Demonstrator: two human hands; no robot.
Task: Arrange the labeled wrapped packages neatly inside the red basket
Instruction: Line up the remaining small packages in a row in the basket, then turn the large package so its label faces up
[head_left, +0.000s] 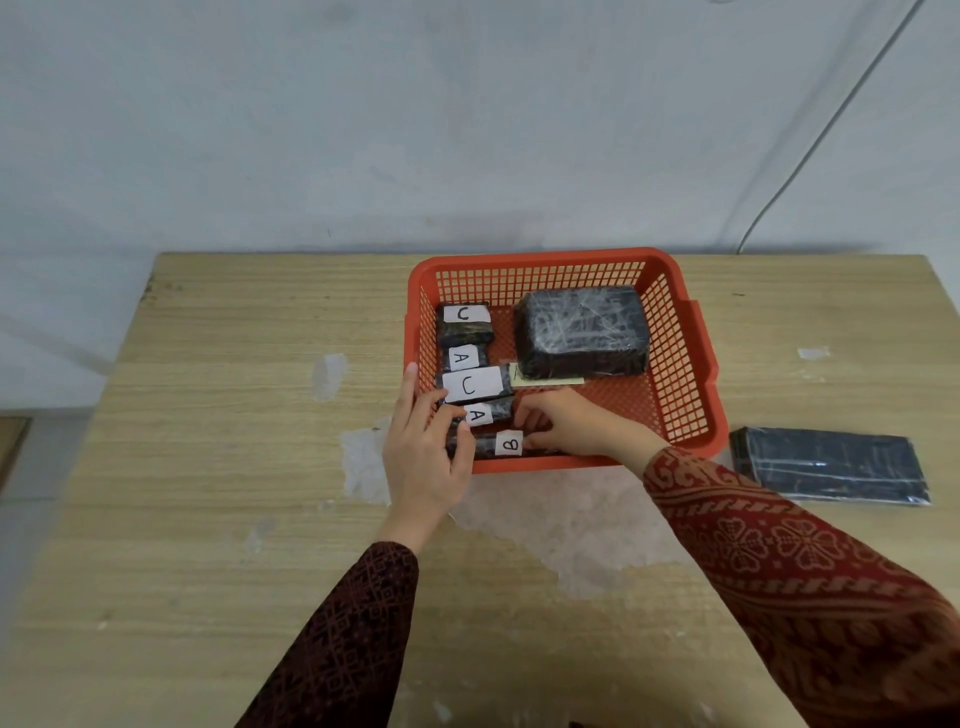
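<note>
A red plastic basket (680, 358) stands on the wooden table. Along its left side lie several small dark wrapped packages with white letter labels, from far to near: C (464, 314), A (461, 357), C (470, 385), A (480, 415) and B (509, 445). A large dark wrapped package (582, 330) sits at the back right of the basket, with a yellow note (540, 378) under its front edge. My left hand (423, 452) reaches over the basket's left front corner, fingers on the near A package. My right hand (566, 423) grips the right end of the same two near packages.
A flat dark wrapped package (828, 462) lies on the table right of the basket. The table (234, 467) has worn pale patches. A grey wall rises behind, with a cable (810, 150) running down it at the right.
</note>
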